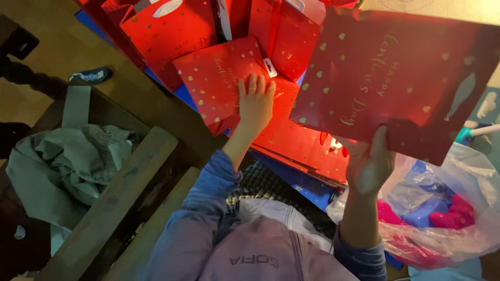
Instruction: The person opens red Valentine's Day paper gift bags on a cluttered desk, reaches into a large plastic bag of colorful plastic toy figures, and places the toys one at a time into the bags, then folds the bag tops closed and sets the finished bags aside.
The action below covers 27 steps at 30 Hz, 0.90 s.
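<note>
My right hand grips the lower edge of a flat red gift bag with gold hearts and gold script, held up at the right. My left hand rests palm down, fingers spread, on a stack of folded red gift bags of the same kind, lying ahead of me. More flattened red bags spread under and beside that stack. Both forearms wear blue sleeves.
Upright red gift bags stand at the back. A clear plastic bag with pink and blue items sits at lower right. Wooden beams and a crumpled grey cloth lie on the left. A shoe is on the floor.
</note>
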### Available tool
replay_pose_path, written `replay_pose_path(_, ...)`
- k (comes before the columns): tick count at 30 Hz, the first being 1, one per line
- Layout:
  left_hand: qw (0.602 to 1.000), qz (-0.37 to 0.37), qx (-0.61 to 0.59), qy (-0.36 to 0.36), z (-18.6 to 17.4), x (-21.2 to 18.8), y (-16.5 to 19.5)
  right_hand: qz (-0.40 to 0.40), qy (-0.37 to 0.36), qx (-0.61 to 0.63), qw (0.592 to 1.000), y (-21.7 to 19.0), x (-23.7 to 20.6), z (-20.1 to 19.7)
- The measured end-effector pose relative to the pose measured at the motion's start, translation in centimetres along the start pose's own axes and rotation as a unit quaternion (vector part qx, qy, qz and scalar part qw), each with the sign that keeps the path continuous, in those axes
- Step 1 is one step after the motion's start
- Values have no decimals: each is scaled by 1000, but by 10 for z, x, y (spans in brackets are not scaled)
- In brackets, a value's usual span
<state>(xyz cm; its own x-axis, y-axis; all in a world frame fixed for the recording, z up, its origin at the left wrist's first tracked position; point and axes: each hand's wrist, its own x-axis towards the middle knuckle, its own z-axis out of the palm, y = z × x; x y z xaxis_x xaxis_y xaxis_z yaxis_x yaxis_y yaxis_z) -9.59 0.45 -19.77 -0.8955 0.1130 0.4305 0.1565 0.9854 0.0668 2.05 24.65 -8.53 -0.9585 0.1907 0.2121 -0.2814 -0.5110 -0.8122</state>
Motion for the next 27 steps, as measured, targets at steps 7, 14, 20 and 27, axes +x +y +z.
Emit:
replay_pose_path(7, 994, 25, -101, -44, -59, -29, -11, 3, -36, 2, 999, 16, 3, 42)
replay_pose_path(14, 977, -180, -95, 71, -108, -78, -63, -64, 105, -50, 991, 74, -2, 26)
replay_pose_path(20, 950, -209, -203, 108, -82, -82, -64, -261, -126, -406, 867, 106, 36, 54)
replay_pose_path(27, 760, -253, -587, 118, -36, -114, -43, -463, -324, -624, 540, 118, 40, 127)
